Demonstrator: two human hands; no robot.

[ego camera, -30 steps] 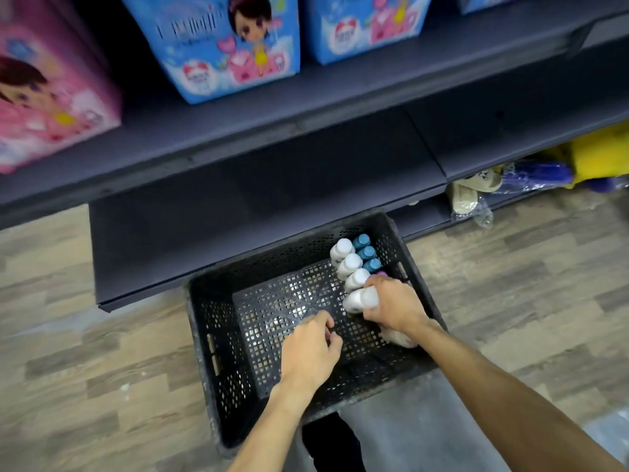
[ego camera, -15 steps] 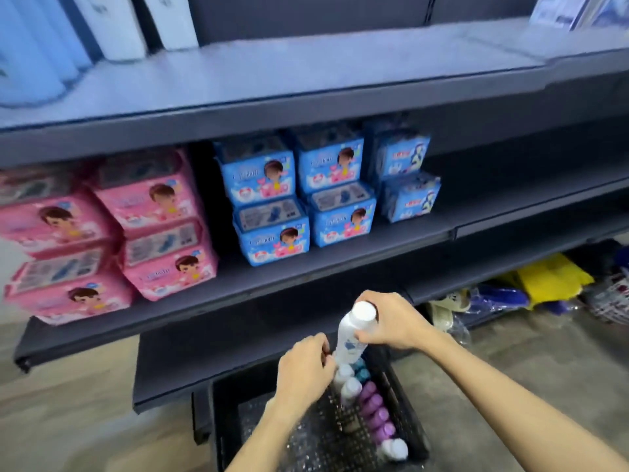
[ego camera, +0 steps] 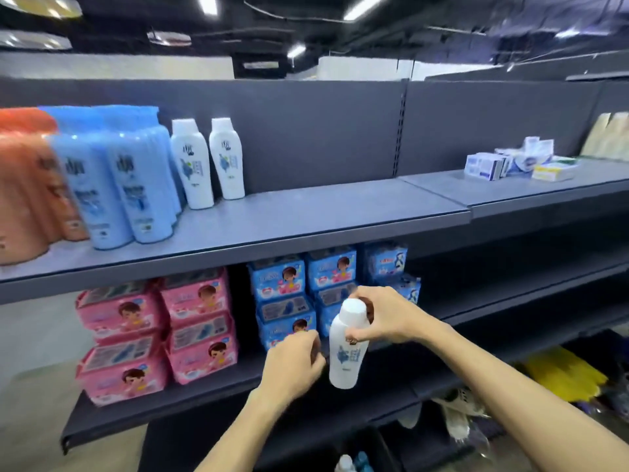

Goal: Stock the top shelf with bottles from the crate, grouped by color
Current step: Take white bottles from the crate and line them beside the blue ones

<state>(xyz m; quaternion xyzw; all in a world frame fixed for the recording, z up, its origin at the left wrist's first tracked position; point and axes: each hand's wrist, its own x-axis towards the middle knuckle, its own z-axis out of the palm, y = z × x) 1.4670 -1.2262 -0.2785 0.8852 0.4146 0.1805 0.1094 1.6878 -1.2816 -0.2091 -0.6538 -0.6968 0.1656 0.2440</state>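
Spanning the whole view, the top shelf (ego camera: pixel 323 219) carries its stock mostly at the left end. Orange bottles (ego camera: pixel 23 185) stand at the far left, blue bottles (ego camera: pixel 112 189) are just beside them, and then come two white bottles (ego camera: pixel 207 161), upright. Bare board runs to their right as far as some boxes (ego camera: pixel 510 165). On the shelf below sit pink packs (ego camera: pixel 153 335) and blue packs (ego camera: pixel 289 291).

In front of those packs, well below the top shelf, the right hand (ego camera: pixel 384 318) has its fingers curled round the upper part of a white bottle (ego camera: pixel 347 356), just under the cap, and holds it nearly upright. The left hand (ego camera: pixel 292 366) is just beside the bottle's lower half, fingers curled, its back to the camera. Whether it touches the bottle or holds something of its own cannot be told. Two caps (ego camera: pixel 345 464) show at the bottom edge, probably bottles left in the crate.

By colour, this bottle belongs right of the white pair. The grip is high and seems one-handed, so the base could swing on the lift and catch the shelf's front edge, or the bottle could slip through the fingers. Set down too close, it could knock the white pair, which look tall and narrow and may topple into the blue row. Placed too far forward, it could tip off the lip.
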